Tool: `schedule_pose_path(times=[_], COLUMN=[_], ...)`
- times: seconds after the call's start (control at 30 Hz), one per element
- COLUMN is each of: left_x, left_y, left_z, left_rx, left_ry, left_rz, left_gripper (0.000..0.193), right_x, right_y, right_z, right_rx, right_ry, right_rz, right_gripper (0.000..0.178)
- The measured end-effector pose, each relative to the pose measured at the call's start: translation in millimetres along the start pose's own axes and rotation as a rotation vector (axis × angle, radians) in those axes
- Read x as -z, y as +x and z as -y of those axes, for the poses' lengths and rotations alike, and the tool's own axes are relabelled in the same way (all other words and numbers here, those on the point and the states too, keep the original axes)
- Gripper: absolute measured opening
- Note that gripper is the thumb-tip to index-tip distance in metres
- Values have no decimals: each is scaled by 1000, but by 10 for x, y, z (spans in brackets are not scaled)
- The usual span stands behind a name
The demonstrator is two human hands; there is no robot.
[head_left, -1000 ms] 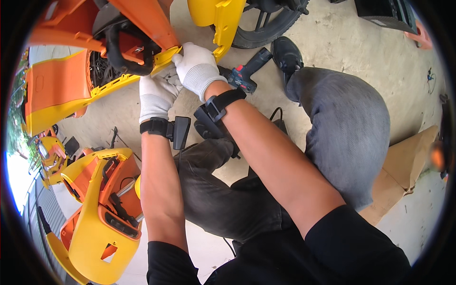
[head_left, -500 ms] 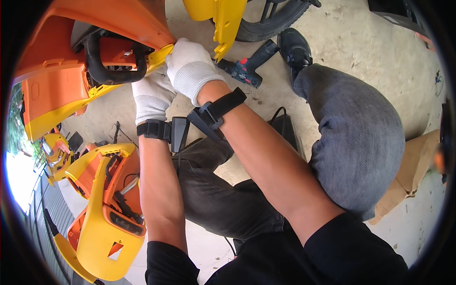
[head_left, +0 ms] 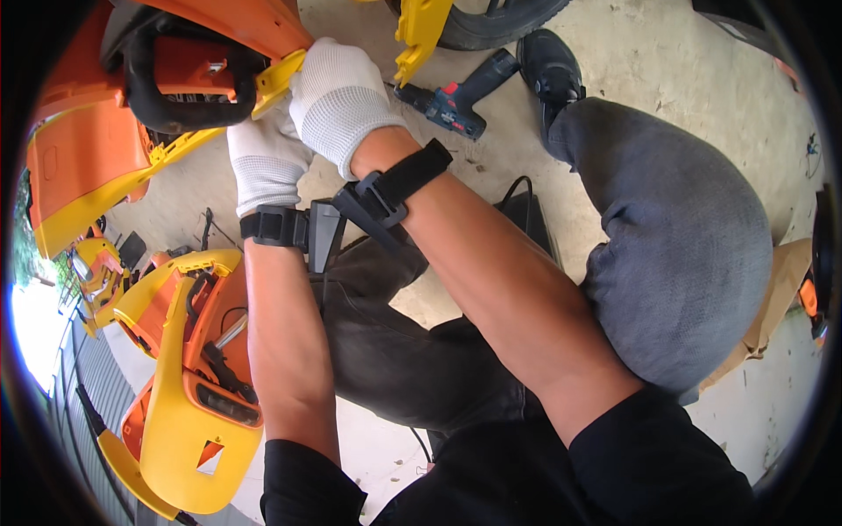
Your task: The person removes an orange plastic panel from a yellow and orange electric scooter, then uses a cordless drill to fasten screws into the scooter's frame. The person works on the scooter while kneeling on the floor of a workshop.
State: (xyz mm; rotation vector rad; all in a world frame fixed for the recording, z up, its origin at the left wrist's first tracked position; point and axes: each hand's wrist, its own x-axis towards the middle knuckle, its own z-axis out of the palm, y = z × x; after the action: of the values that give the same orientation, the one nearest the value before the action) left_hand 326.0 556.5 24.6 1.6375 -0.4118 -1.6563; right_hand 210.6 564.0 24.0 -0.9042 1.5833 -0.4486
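My right hand [head_left: 340,101], in a white knit glove, is closed at the end of a yellow trim strip [head_left: 279,81] on an orange scooter-like body [head_left: 250,33] at the upper left. Its fingertips are tucked out of sight against the strip. Just below and left of it is my left hand [head_left: 270,156], gloved the same way, under the strip's lower edge. The right hand and the strip hide its fingers. A thick black loop-shaped handle [head_left: 147,92] stands out from the body left of both hands. Each wrist wears a black strap with a dark box.
A cordless drill [head_left: 458,103] lies on the concrete floor right of my hands, near a black tyre [head_left: 504,28] and a hanging yellow panel [head_left: 421,39]. Another yellow-and-orange scooter body [head_left: 189,430] stands at the lower left. Cardboard [head_left: 772,302] lies beyond my bent knee.
The whole view has shifted a little, so the body, both hands and the drill sit slightly higher and further left. Both hands stay at the same stretch of yellow strip.
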Motion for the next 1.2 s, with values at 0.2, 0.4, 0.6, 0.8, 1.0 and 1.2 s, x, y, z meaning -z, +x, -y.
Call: schedule_pose_path(times=[0.2, 0.4, 0.6, 0.8, 1.0, 1.2], left_x=[217, 231, 63, 111, 3, 192], left_y=[159, 172, 68, 99, 76, 143], left_z=[20, 108, 47, 59, 77, 42], left_rx=[38, -7, 120, 21, -28, 19], left_ry=[-36, -57, -196, -84, -98, -133], left_rz=[75, 130, 32, 15, -106, 21], left_gripper=[64, 68, 61, 64, 59, 57], right_x=[-79, -183, -221, -218, -231, -191], right_y=[54, 44, 91, 109, 121, 82], right_z=[-51, -130, -157, -124, -95, -74], right_rx=[26, -15, -21, -22, -33, 4], right_ry=[48, 117, 98, 75, 39, 65], right_rz=[-28, -126, -138, -150, -159, -155], right_gripper=[33, 41, 41, 38, 35, 35])
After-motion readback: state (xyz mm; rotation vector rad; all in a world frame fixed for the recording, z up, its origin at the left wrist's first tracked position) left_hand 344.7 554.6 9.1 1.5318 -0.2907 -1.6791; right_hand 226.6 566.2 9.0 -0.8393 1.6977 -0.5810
